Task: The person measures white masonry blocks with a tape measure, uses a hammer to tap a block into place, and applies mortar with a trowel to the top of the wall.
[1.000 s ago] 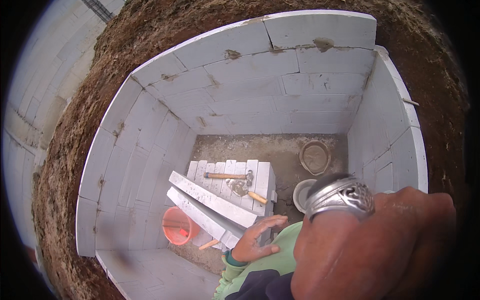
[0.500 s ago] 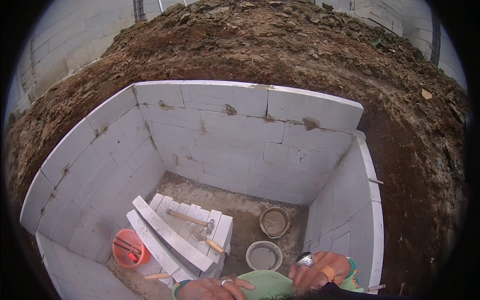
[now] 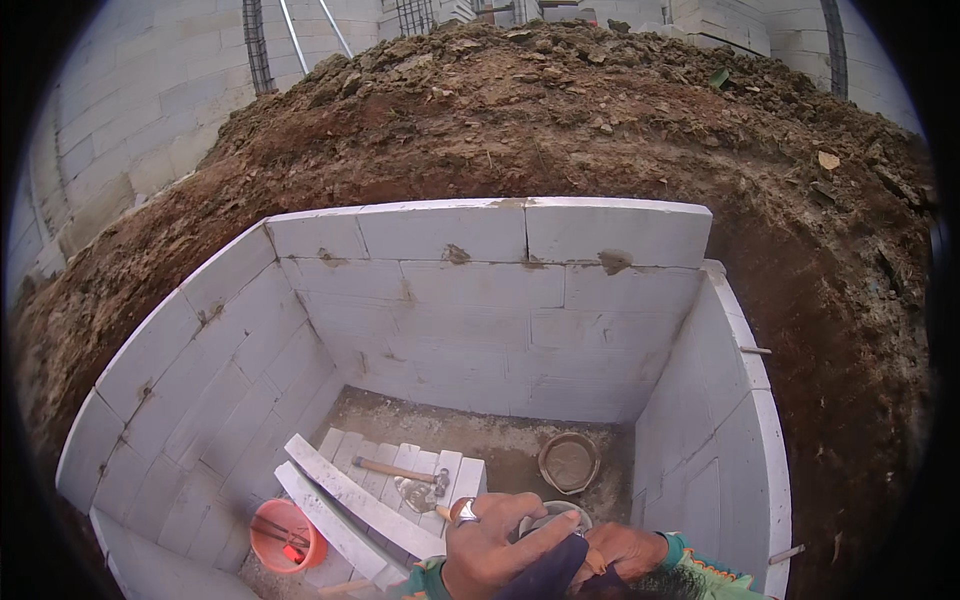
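Dark cloth (image 3: pixel 550 570), right between left hand (image 3: pixel 492 550) and right hand (image 3: pixel 628 548); can't tell whether the fingers (image 3: pixel 545 538) clamp it! Orange bucket (image 3: pixel 319 549) holds dark rods (image 3: pixel 273 528), round basin (image 3: pixel 543 464) a grey-brown mix (image 3: pixel 571 465).

Two hands (image 3: pixel 486 549), one bucket (image 3: pixel 318 547), two bowls (image 3: pixel 568 488), three wooden tool handles (image 3: pixel 388 469)
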`<state>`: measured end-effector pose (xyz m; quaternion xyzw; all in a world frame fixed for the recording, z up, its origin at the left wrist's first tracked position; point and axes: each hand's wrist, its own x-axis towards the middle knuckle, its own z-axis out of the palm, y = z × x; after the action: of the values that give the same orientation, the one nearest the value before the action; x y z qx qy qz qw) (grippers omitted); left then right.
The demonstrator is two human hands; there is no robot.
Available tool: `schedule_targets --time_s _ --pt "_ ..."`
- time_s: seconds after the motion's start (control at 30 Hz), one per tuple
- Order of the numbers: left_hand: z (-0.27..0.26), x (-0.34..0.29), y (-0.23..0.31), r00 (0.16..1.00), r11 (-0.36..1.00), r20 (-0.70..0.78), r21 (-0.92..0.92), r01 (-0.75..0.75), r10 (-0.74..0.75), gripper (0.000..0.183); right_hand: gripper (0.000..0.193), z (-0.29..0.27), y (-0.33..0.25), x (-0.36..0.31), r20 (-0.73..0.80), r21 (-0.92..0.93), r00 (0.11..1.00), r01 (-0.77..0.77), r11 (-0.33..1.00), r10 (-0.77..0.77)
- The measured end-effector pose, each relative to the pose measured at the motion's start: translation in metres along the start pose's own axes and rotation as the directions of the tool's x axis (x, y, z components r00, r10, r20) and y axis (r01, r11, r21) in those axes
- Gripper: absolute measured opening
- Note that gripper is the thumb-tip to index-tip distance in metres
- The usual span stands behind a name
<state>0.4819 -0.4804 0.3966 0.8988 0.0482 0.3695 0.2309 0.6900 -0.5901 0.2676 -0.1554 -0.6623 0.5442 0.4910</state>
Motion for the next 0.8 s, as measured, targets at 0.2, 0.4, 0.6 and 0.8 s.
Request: schedule_targets --time_s 0.2,0.4,0.6,0.8 --pt "0.023 0.028 0.011 0.973 0.917 0.079 -0.358 -0.174 0.216 0.036 0.032 0.002 0.024 -0.008 -0.151 -0.023 0.917 -0.378 0.926 0.37" --pt "0.034 0.008 -0.001 0.88 0.596 0.237 -0.801 -0.064 0.412 0.032 0.033 -0.022 -0.076 0.043 -0.234 -0.27 0.972 -0.099 0.958 0.034" --pt "0.04 -0.006 -0.016 0.818 0.352 0.329 -0.921 0.167 0.472 0.029 0.032 0.015 -0.128 0.101 0.194 -0.324 0.976 0.16 0.933 -0.1" --pt "0.036 -0.017 -0.016 0.805 0.266 0.353 -0.931 0.251 0.477 0.026 0.027 0.011 -0.13 0.1 0.443 -0.508 0.893 0.174 0.844 0.083"
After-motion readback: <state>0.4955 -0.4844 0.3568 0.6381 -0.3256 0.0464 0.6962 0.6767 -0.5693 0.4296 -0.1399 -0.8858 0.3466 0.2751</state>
